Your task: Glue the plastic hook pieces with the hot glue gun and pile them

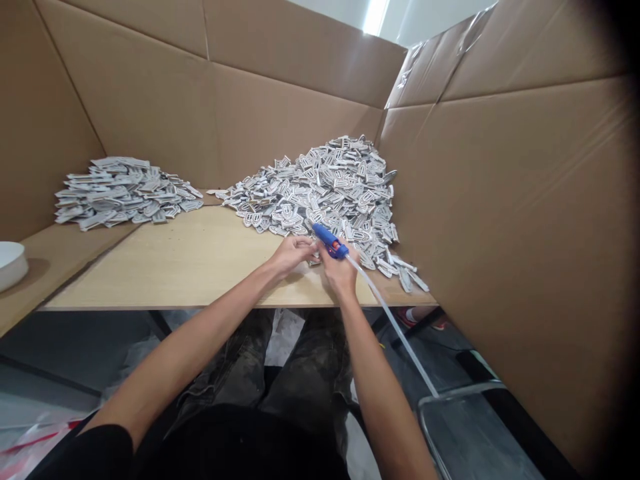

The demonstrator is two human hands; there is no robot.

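Fingers of the right hand (341, 272) grip a blue glue gun (330, 241) (its white cord trails off the table (190, 267)). The left hand (291, 254) pinches a small piece, too small to identify, just left of the gun, at the foot of the big pile (325, 190).

— Can any writing be read here?
— None. The small grey-white pieces (330, 190) heaped on the table (190, 267) carry raised line patterns, too small to make out as letters. The cardboard walls (500, 200) and the blue glue gun (330, 241) show no legible label.
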